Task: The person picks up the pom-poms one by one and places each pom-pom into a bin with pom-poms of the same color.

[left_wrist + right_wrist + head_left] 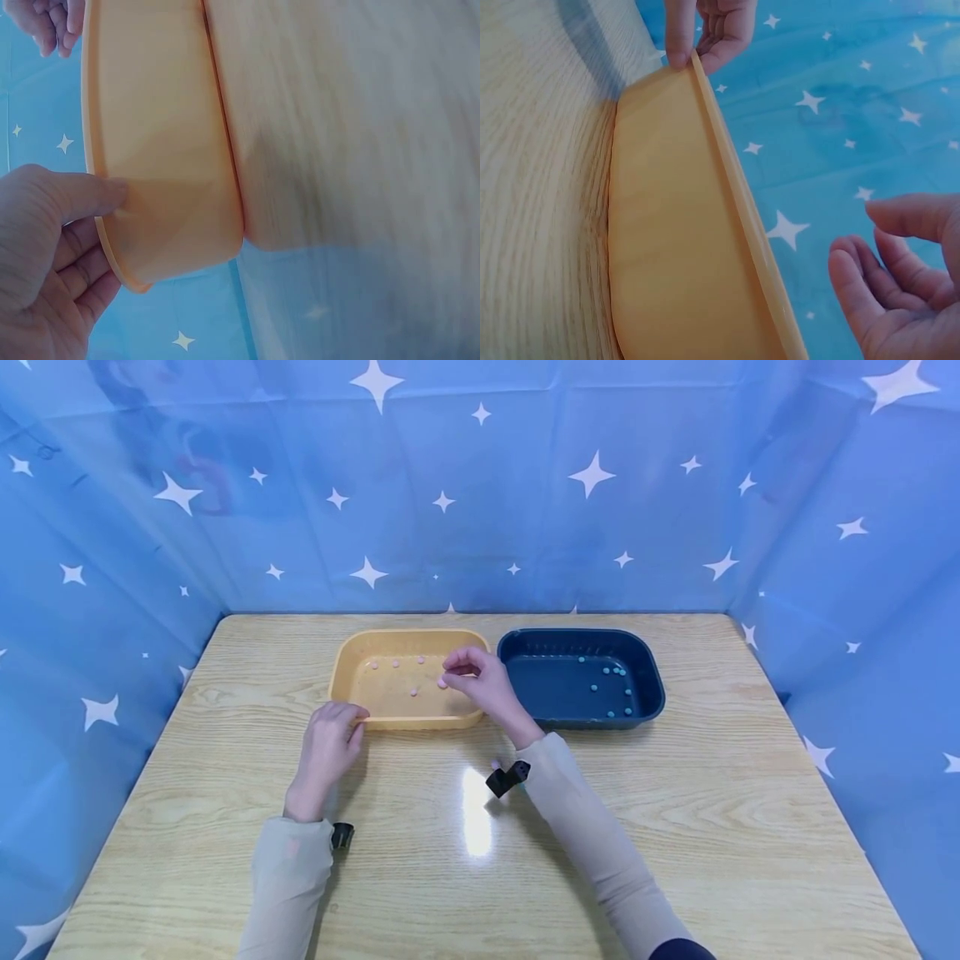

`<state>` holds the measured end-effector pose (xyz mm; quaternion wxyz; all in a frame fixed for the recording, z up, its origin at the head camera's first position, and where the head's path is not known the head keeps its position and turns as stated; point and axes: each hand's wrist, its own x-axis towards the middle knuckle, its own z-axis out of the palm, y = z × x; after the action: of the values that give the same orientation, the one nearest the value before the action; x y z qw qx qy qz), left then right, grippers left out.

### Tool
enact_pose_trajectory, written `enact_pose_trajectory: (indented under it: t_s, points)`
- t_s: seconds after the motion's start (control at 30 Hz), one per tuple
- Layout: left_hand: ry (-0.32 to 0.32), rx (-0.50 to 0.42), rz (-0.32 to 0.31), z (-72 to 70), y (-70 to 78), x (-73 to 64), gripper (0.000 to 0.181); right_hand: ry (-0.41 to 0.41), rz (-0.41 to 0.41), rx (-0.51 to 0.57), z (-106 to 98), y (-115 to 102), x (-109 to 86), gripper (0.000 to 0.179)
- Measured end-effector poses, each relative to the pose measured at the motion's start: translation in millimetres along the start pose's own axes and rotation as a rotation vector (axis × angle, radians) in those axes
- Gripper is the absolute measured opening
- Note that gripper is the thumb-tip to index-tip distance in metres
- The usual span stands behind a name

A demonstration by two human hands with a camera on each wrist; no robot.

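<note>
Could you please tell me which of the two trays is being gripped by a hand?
The yellow tray, on the left: the person's left hand grips its rim at the near left corner, while no hand grips the dark blue tray.

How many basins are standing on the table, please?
2: the yellow basin on the left, gripped by the left hand, and the dark blue basin on the right.

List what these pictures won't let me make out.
Head view: pink pieces and teal pieces, too small to identify.
Head view: right rim of the yellow tray, partly behind the right grip.
Left wrist view: tray's inside, hidden by its wall.
Right wrist view: one tray end, cut by the frame's lower edge.
</note>
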<state>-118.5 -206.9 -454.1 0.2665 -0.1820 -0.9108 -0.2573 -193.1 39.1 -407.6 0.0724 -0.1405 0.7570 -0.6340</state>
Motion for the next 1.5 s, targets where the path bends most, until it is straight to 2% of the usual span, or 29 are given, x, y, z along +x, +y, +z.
enact_pose_trajectory:
  t_s: [0.5, 0.8, 1.03, 1.33, 1.5]
  points:
    - [0.017, -0.003, 0.012, -1.8, -2.5, -0.8, 0.017, -0.031, -0.037, -0.005, -1.6, 0.7, -16.4, 0.018]
    - [0.016, 0.008, 0.011, -0.9, -3.0, -1.2, 0.017, -0.054, -0.02, -0.009, 1.8, 2.2, -28.6, 0.019]
    - [0.023, 0.005, 0.017, 0.4, -3.7, -1.8, 0.018, -0.045, -0.044, -0.035, 2.3, 4.2, -35.8, 0.014]
    - [0.015, 0.004, 0.01, 0.8, -1.8, -0.8, 0.019, -0.071, -0.061, -0.041, -1.9, 0.8, -46.6, 0.017]
    - [-0.005, 0.006, -0.013, 0.3, -0.8, -0.4, 0.019, -0.096, -0.085, -0.064, -6.7, -12.8, -57.2, 0.017]
